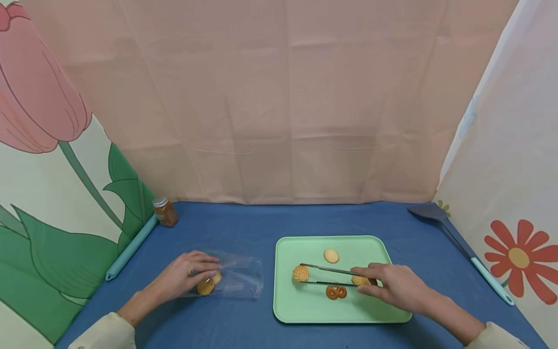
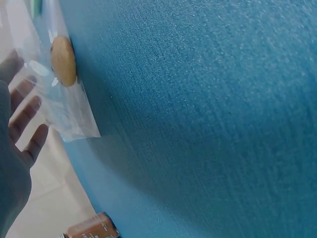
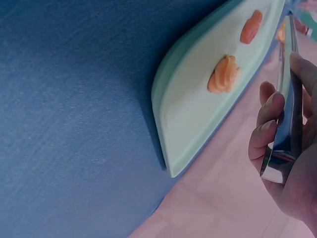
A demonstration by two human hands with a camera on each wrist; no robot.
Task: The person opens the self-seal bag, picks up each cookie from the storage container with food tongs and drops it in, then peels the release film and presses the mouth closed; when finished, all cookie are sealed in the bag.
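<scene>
My left hand (image 1: pixel 192 273) lies at the near left part of a clear plastic bag (image 1: pixel 244 276), fingers loosely extended and spread against the film. Inside the bag are round cookies (image 1: pixel 206 287), one also visible in the left wrist view (image 2: pixel 63 61). My right hand (image 1: pixel 392 286) grips metal tongs (image 1: pixel 327 269) over a pale green tray (image 1: pixel 301 310). A swirled piped cookie (image 1: pixel 301 273) sits between the tong tips. Beneath the tongs lie a pretzel (image 1: pixel 336 292) and a second swirled cookie (image 1: pixel 360 280), partly covered by them. A smooth oval cookie (image 1: pixel 331 255) lies farther back on the tray.
A small brown jar with a silver lid (image 1: pixel 165 212) stands at the back left, near a rolled teal tube (image 1: pixel 132 248). Along the right edge lies a dark spatula (image 1: pixel 453 240) with a light blue handle. Fabric walls border the blue table (image 1: pixel 226 223).
</scene>
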